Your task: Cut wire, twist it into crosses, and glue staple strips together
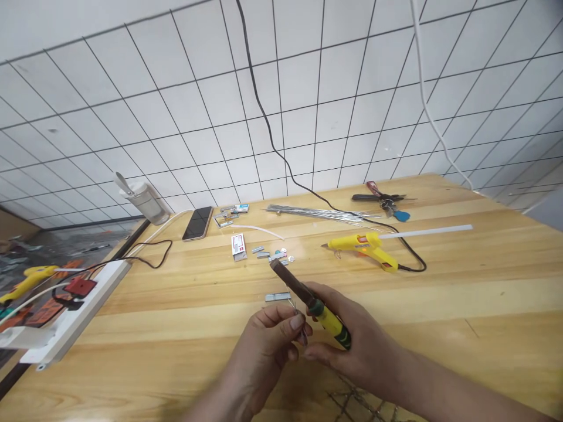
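Observation:
My right hand [352,343] grips a soldering iron [308,299] by its yellow and green handle, with the dark tip pointing up and left over the wooden table [461,293]. My left hand [270,343] pinches a thin metal wire [295,309] between thumb and fingers, right beside the iron's shaft. A small metal strip [277,296] lies on the table just beyond my left fingers. More small metal pieces [275,255] lie further back.
A yellow glue gun [367,246] with a white glue stick and black cord lies at the back right. Behind it are metal rods [321,213] and keys [387,202]. A phone [197,223], a small box [238,246] and a white power strip [74,313] sit left.

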`<action>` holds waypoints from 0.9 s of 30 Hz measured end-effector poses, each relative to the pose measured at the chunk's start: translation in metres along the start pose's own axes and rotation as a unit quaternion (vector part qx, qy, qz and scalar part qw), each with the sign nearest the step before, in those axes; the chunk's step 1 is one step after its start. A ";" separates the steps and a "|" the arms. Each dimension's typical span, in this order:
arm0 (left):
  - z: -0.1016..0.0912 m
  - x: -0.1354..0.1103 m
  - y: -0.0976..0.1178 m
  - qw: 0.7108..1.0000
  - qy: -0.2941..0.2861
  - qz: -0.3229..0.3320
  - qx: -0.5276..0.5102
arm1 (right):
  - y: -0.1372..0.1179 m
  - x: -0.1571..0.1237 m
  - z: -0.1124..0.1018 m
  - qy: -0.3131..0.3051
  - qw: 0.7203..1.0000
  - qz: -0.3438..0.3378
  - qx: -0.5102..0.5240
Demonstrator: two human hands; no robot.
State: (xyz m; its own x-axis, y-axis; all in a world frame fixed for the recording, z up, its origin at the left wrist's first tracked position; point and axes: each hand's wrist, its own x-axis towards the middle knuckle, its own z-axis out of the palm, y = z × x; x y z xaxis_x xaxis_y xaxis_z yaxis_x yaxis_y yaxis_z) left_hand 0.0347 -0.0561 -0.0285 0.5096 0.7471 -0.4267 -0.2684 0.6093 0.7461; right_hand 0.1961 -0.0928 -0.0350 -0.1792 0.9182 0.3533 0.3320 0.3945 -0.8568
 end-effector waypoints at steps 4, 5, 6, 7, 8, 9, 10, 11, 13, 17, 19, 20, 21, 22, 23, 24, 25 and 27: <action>0.000 0.000 0.002 1.000 0.005 0.001 -0.001 | 0.001 -0.001 0.000 -0.015 1.000 0.007 0.005; 0.000 0.000 0.002 1.000 0.004 0.002 0.000 | 0.001 -0.001 -0.001 -0.019 1.000 0.010 0.004; -0.001 0.001 0.002 1.000 0.002 0.003 0.001 | 0.001 -0.001 -0.001 -0.022 1.000 0.014 0.001; -0.001 0.001 0.002 1.000 -0.001 0.004 0.004 | 0.001 -0.001 -0.001 -0.022 1.000 0.017 -0.002; -0.002 0.001 0.001 1.000 -0.004 0.005 0.007 | 0.002 -0.001 -0.001 -0.021 1.000 0.019 -0.003; -0.002 0.001 0.000 1.000 -0.007 0.005 0.008 | 0.002 -0.001 -0.001 -0.020 1.000 0.019 -0.002; -0.002 0.001 -0.001 1.000 -0.009 0.005 0.006 | 0.002 -0.001 -0.001 -0.019 1.000 0.018 0.000; -0.002 0.001 -0.002 1.000 -0.011 0.004 0.000 | 0.002 -0.001 -0.001 -0.018 1.000 0.017 0.004; -0.001 0.001 -0.002 1.000 -0.011 -0.003 -0.019 | 0.002 -0.001 0.000 -0.018 1.000 0.018 0.011; 0.002 0.000 -0.002 0.999 -0.015 -0.022 -0.043 | 0.003 0.000 0.002 -0.018 0.999 0.029 0.021; 0.003 0.000 -0.003 0.998 -0.024 -0.026 -0.050 | 0.003 -0.001 0.003 -0.021 0.999 0.039 0.027; 0.003 0.000 -0.003 0.998 -0.028 -0.027 -0.054 | 0.003 -0.001 0.003 -0.022 0.998 0.046 0.029; 0.003 0.000 -0.004 0.997 -0.030 -0.028 -0.060 | 0.004 -0.001 0.003 -0.022 0.998 0.054 0.031; 0.002 0.000 -0.005 0.997 -0.029 -0.029 -0.068 | 0.004 -0.001 0.003 -0.023 0.997 0.061 0.033; 0.002 0.000 -0.005 0.996 -0.025 -0.031 -0.076 | 0.005 -0.002 0.003 -0.023 0.997 0.068 0.035; 0.001 0.000 -0.005 0.996 -0.017 -0.034 -0.082 | 0.005 -0.002 0.002 -0.025 0.996 0.075 0.038; 0.001 0.000 -0.005 0.995 -0.007 -0.037 -0.088 | 0.006 -0.002 0.002 -0.027 0.996 0.080 0.041; 0.000 0.000 -0.003 0.995 0.015 -0.042 -0.092 | 0.008 -0.002 0.000 -0.034 0.995 0.084 0.044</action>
State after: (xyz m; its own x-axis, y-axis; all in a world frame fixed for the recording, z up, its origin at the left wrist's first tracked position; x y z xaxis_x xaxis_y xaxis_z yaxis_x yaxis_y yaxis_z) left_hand 0.0353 -0.0580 -0.0310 0.5117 0.6981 -0.5008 -0.3727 0.7055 0.6028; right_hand 0.1994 -0.0918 -0.0426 -0.1908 0.9652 0.1786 0.2808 0.2280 -0.9323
